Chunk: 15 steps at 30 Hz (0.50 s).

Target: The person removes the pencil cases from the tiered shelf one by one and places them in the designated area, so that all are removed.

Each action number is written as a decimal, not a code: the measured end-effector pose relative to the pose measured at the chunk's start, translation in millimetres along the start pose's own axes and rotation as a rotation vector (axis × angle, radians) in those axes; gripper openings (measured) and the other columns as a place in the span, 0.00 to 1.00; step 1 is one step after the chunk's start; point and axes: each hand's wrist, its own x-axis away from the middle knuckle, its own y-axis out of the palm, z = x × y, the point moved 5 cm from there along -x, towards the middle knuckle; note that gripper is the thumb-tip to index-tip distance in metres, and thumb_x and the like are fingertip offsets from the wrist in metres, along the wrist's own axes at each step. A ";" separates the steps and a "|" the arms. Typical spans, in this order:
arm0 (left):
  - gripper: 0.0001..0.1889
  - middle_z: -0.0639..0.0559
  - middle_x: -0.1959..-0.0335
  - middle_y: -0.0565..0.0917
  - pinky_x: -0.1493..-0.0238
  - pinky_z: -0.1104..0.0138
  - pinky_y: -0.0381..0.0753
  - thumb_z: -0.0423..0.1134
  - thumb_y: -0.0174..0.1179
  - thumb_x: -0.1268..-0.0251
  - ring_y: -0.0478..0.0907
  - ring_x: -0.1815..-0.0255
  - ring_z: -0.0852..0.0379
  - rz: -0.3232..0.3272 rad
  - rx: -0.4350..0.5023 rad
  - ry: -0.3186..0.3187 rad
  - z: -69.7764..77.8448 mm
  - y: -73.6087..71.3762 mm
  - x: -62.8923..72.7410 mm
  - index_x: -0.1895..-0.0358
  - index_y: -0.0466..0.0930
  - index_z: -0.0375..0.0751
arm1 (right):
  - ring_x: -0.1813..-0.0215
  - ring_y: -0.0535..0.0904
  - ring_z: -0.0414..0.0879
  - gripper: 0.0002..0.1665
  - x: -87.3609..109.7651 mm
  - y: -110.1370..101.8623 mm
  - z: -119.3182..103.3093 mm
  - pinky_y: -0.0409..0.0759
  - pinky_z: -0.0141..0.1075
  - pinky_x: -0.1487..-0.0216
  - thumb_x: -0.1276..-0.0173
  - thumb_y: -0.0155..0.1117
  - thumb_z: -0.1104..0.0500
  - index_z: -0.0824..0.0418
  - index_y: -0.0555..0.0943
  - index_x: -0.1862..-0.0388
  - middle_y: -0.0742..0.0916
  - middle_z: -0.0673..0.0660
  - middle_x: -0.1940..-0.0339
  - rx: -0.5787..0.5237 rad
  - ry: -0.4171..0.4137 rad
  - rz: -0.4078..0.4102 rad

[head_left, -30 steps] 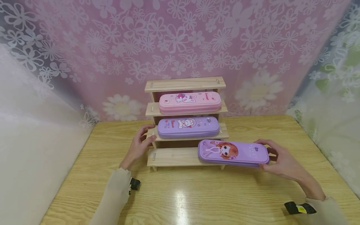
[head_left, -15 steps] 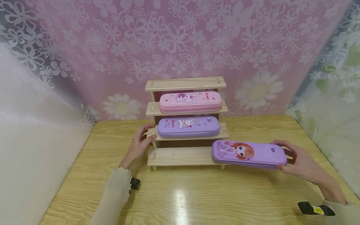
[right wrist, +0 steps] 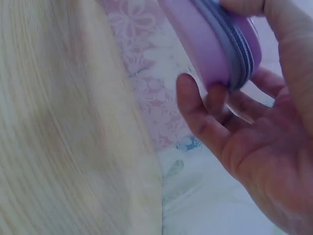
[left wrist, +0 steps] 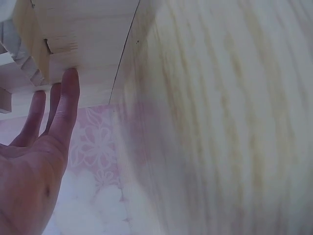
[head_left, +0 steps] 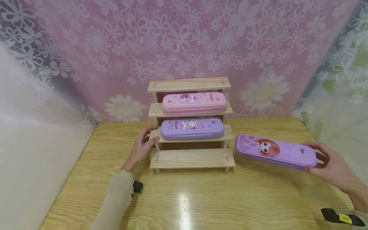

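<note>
A purple pencil case (head_left: 276,151) with a red-haired doll print is off to the right of the stepped wooden shelf rack (head_left: 189,158). My right hand (head_left: 330,163) grips its right end between thumb and fingers; the zip side (right wrist: 234,44) shows in the right wrist view. At the rack's left side, my left hand (head_left: 142,145) holds the end of a middle tier. Its fingers (left wrist: 63,112) touch the wood in the left wrist view, where the thumb is out of sight. The lowest tier is bare.
On the rack's upper tiers lie a pink pencil case (head_left: 194,103) with a rabbit print and a second, rabbit-printed purple pencil case (head_left: 192,128). A wooden table (head_left: 161,201) bears the rack. Behind hangs a pink flowered curtain (head_left: 184,41).
My right hand has drawn the doll-print pencil case rightward off the lowest tier, clear of the rack, and its right end now dips lower. The left hand has stayed in place.
</note>
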 end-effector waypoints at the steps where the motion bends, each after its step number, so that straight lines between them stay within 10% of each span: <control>1: 0.22 0.50 0.28 0.73 0.50 0.55 0.86 0.41 0.61 0.26 0.71 0.32 0.44 -0.001 0.004 -0.001 0.1 0.0 0.1 0.32 0.73 0.49 | 0.53 0.78 0.24 0.47 0.3 -1.5 1.0 0.82 0.22 0.66 0.46 0.67 0.85 0.59 0.68 0.29 0.76 0.36 0.42 0.006 0.014 0.020; 7: 0.22 0.50 0.28 0.73 0.49 0.47 0.85 0.41 0.61 0.25 0.73 0.33 0.43 -0.002 -0.003 -0.004 0.4 -0.6 -0.1 0.31 0.72 0.49 | 0.58 0.76 0.20 0.48 -2.9 -1.8 6.4 0.79 0.19 0.69 0.45 0.72 0.80 0.44 0.69 0.34 0.73 0.33 0.46 0.031 0.090 0.122; 15: 0.22 0.50 0.28 0.74 0.50 0.66 0.83 0.41 0.61 0.25 0.70 0.30 0.44 0.002 -0.012 -0.001 1.5 0.7 -0.3 0.31 0.72 0.48 | 0.64 0.74 0.26 0.41 -20.0 15.2 10.1 0.74 0.22 0.72 0.43 0.77 0.69 0.39 0.68 0.41 0.71 0.35 0.52 0.088 0.173 0.218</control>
